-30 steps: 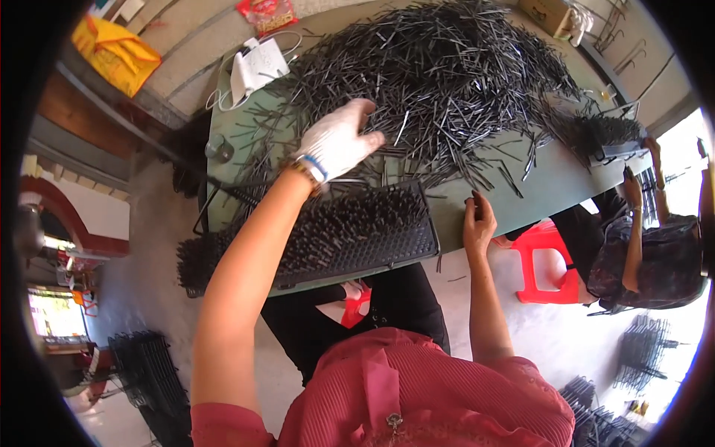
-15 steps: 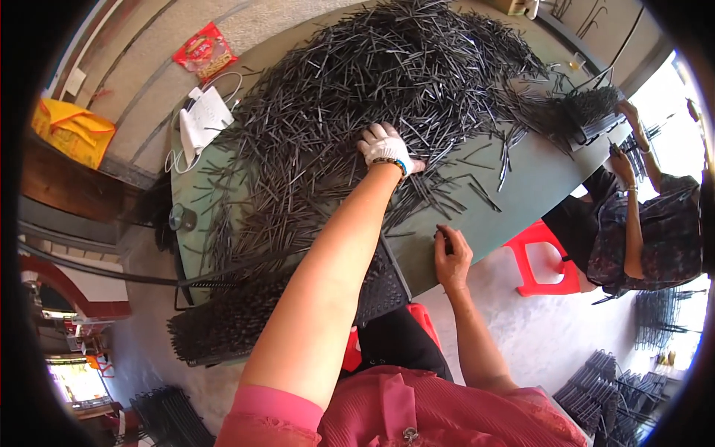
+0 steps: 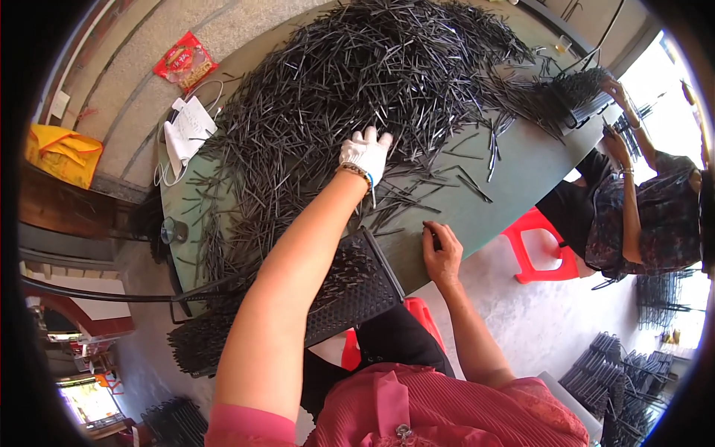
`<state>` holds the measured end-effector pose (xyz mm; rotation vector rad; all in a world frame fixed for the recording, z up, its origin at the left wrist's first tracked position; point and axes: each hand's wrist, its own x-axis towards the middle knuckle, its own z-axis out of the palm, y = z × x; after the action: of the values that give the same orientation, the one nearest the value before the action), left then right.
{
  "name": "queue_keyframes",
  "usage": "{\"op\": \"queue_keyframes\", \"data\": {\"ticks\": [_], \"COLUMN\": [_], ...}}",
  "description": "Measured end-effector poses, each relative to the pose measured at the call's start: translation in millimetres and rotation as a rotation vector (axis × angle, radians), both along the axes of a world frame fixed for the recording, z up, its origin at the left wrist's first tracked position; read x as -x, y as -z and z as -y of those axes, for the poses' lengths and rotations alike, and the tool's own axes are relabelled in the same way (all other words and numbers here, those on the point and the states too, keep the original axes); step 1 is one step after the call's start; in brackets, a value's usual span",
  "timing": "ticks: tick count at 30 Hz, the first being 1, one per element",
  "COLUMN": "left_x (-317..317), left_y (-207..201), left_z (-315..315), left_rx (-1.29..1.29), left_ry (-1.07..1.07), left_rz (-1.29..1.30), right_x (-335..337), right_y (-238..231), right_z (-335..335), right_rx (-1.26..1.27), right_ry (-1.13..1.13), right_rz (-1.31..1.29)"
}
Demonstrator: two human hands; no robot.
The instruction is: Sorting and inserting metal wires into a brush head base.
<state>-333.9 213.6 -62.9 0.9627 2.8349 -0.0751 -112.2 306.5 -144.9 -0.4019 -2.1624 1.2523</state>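
A large heap of thin black strips (image 3: pixel 387 67) covers much of the green table (image 3: pixel 514 164). My left hand (image 3: pixel 365 154), in a white glove with a bracelet at the wrist, rests on the near side of the heap, fingers apart and bent down among the strips. My right hand (image 3: pixel 445 257) is bare and lies at the table's near edge. Its fingers are curled with the thumb close to them; whatever they may hold is hidden. Below my left forearm, a black perforated rack (image 3: pixel 365 287) sits at the table edge, filled with upright dark pieces on its left part.
At the right, another person's hands (image 3: pixel 617 141) work beside a second filled rack (image 3: pixel 581 93). A white cloth-like item (image 3: pixel 190 130) with a cable, a red packet (image 3: pixel 186 61) and a glass (image 3: pixel 173 230) stand left. Red stools (image 3: pixel 540 246) and stacked black racks (image 3: pixel 618 387) are on the floor.
My left hand has drawn slightly left, its thumb no longer stretched out to the right. My right hand has barely moved. The view has shifted slightly.
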Motion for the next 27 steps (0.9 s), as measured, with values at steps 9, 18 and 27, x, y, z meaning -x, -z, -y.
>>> {"op": "queue_keyframes", "data": {"ticks": [9, 18, 27], "left_x": [17.2, 25.9, 27.5], "left_y": [-11.6, -7.7, 1.3], "left_z": [-14.0, -25.5, -25.3], "left_rx": [0.192, 0.048, 0.046], "left_ry": [-0.253, -0.473, -0.355], "left_rz": [0.116, 0.142, 0.058], "right_x": [-1.0, 0.3, -0.9], "right_y": [-2.6, -2.4, -3.5], "right_z": [0.1, -4.0, -2.1], "right_rx": [-0.007, -0.03, -0.001], "right_ry": [-0.001, -0.004, -0.004], "right_rz": [-0.004, -0.02, -0.023]}}
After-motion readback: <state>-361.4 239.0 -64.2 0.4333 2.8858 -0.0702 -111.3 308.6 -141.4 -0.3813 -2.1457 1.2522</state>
